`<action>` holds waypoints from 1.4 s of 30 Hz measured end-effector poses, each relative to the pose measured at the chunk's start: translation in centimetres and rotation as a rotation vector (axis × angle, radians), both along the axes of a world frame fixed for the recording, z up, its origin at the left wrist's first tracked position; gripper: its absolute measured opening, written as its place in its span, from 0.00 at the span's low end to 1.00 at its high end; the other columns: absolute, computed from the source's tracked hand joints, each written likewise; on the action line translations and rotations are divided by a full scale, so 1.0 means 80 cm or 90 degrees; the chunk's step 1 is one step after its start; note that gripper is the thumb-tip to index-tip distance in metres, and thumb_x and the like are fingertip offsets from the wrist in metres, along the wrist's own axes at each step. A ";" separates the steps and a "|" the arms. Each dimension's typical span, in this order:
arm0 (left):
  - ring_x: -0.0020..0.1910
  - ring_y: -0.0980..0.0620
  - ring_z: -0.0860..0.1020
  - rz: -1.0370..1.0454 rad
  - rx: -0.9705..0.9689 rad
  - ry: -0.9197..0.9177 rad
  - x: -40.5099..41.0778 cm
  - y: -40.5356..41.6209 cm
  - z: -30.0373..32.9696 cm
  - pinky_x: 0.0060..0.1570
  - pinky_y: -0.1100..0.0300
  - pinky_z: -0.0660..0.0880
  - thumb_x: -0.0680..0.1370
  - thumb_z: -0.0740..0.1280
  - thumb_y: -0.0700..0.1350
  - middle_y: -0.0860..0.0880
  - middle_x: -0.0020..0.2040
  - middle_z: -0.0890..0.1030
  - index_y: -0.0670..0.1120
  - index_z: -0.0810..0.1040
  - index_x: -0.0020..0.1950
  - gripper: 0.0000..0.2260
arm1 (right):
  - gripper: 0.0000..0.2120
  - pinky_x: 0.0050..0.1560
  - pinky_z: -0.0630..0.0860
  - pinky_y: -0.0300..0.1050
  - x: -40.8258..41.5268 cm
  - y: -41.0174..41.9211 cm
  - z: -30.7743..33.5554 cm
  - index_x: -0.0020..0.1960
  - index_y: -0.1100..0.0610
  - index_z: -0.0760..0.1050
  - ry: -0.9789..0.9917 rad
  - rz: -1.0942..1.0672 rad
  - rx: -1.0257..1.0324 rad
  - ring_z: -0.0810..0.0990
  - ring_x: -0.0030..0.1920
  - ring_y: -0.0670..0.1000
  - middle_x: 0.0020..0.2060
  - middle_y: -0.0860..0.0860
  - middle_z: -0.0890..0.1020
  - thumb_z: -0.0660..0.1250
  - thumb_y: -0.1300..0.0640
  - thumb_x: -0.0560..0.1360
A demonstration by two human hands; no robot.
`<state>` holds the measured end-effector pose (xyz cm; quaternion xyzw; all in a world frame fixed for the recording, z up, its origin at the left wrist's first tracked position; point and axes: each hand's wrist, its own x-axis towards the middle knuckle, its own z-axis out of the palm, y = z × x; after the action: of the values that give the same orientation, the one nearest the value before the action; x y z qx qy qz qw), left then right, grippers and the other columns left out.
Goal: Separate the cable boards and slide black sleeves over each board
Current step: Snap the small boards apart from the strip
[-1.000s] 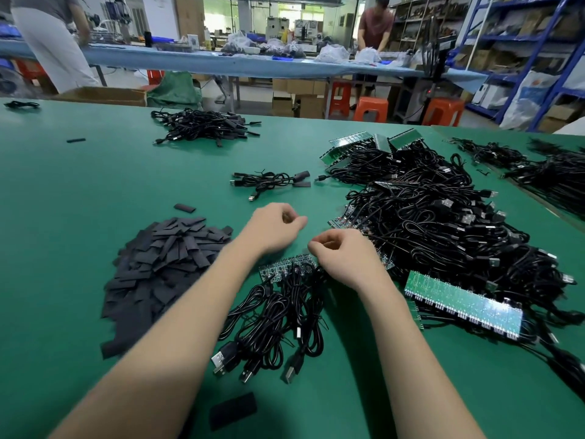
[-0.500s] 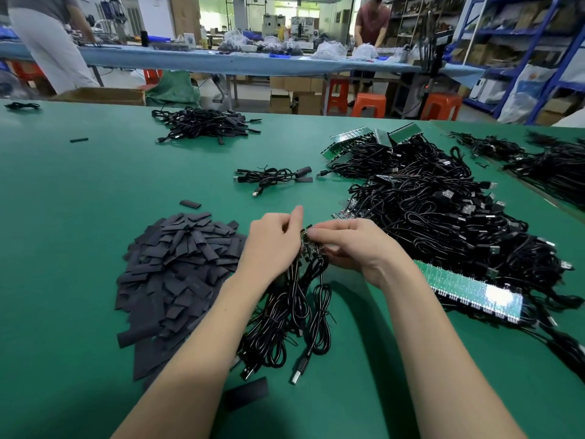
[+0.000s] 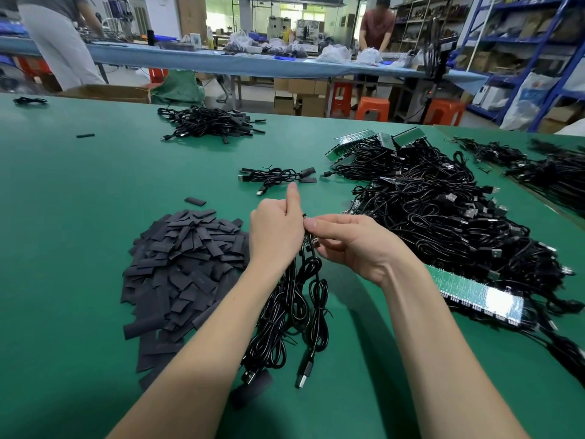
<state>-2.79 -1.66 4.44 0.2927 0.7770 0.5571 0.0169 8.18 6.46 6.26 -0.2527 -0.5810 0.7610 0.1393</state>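
In the head view, above the middle of the green worktop point(image 3: 79, 217), the left hand point(image 3: 275, 231) grips the strip of cable boards point(image 3: 308, 239) and the right hand point(image 3: 345, 240) pinches its end board, cables point(image 3: 294, 315) dangling. The boards look light, thin and snappable, so hold them by the edges near the joint. A second ago the strip lay flat on the worktop; now it is raised upright between the hands

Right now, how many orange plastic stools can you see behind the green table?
4: small orange plastic stool far left, tall one centre, two low ones right of it. Others may be hidden.
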 end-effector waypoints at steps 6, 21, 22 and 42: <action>0.26 0.50 0.64 -0.034 0.035 -0.026 0.001 0.003 -0.002 0.33 0.54 0.63 0.84 0.57 0.58 0.49 0.24 0.65 0.38 0.69 0.30 0.30 | 0.08 0.33 0.78 0.33 0.000 -0.001 0.000 0.38 0.58 0.86 0.010 0.022 -0.055 0.75 0.28 0.41 0.30 0.47 0.81 0.78 0.58 0.60; 0.24 0.60 0.73 -0.112 0.025 -0.116 -0.002 0.006 -0.020 0.46 0.55 0.72 0.85 0.54 0.60 0.54 0.22 0.74 0.52 0.78 0.23 0.33 | 0.01 0.29 0.76 0.30 0.028 0.011 0.020 0.33 0.53 0.85 0.032 -0.001 -0.062 0.79 0.31 0.43 0.32 0.48 0.81 0.77 0.57 0.64; 0.26 0.62 0.73 -0.117 0.003 -0.100 -0.003 0.005 -0.020 0.53 0.53 0.72 0.85 0.54 0.59 0.54 0.24 0.76 0.52 0.79 0.26 0.31 | 0.02 0.28 0.76 0.30 0.035 0.015 0.025 0.33 0.53 0.85 0.044 -0.004 -0.055 0.79 0.31 0.43 0.31 0.48 0.81 0.77 0.57 0.63; 0.45 0.52 0.86 -0.270 0.213 -0.367 0.036 -0.004 -0.025 0.46 0.63 0.79 0.81 0.67 0.40 0.48 0.47 0.87 0.46 0.79 0.56 0.05 | 0.04 0.28 0.73 0.35 -0.010 -0.011 0.005 0.47 0.57 0.81 0.050 -0.266 0.076 0.77 0.29 0.44 0.34 0.49 0.81 0.75 0.60 0.74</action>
<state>0.06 -1.98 2.44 0.2769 0.5613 0.7195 0.3010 7.41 5.60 6.63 -0.3291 -0.5540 0.6890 0.3316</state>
